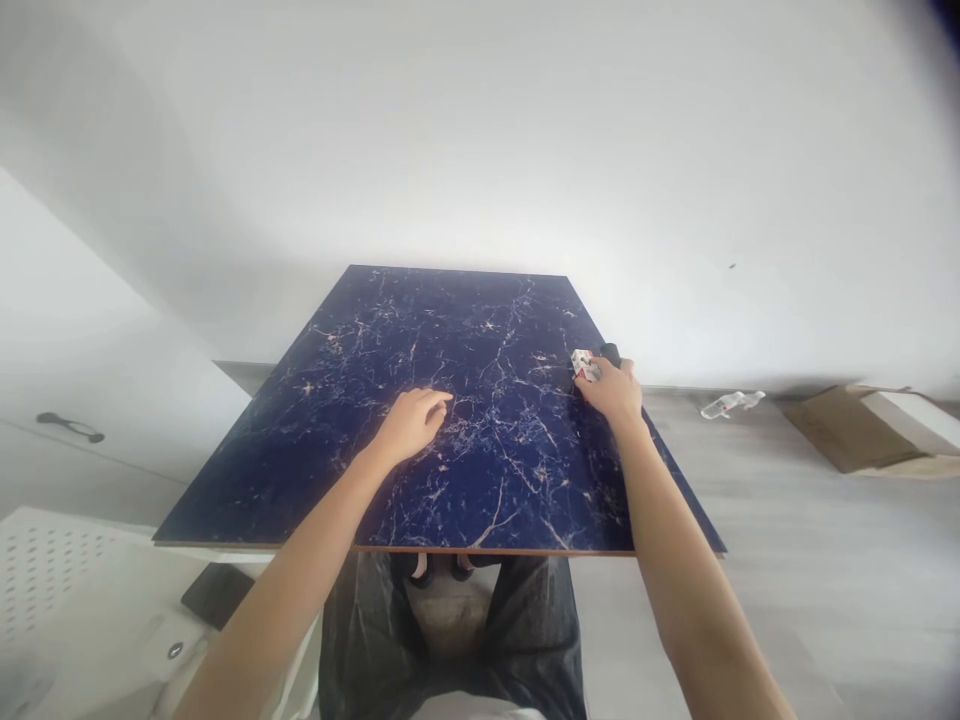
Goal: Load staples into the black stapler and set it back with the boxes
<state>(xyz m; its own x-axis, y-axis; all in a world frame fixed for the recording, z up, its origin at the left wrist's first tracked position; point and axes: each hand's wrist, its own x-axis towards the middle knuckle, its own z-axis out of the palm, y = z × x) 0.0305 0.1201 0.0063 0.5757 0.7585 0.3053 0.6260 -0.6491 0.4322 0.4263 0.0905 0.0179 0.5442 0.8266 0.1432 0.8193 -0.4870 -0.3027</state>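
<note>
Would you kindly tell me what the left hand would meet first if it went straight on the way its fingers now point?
Over the blue table, the left hand would probably meet the right hand or the small box it touches; depth is too unclear to say which comes first.

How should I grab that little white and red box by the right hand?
Probably pinch the box by two opposite sides, coming from above and the near side: it's small and boxy, and a black thing sits close on its right. The right hand touches it.
</note>
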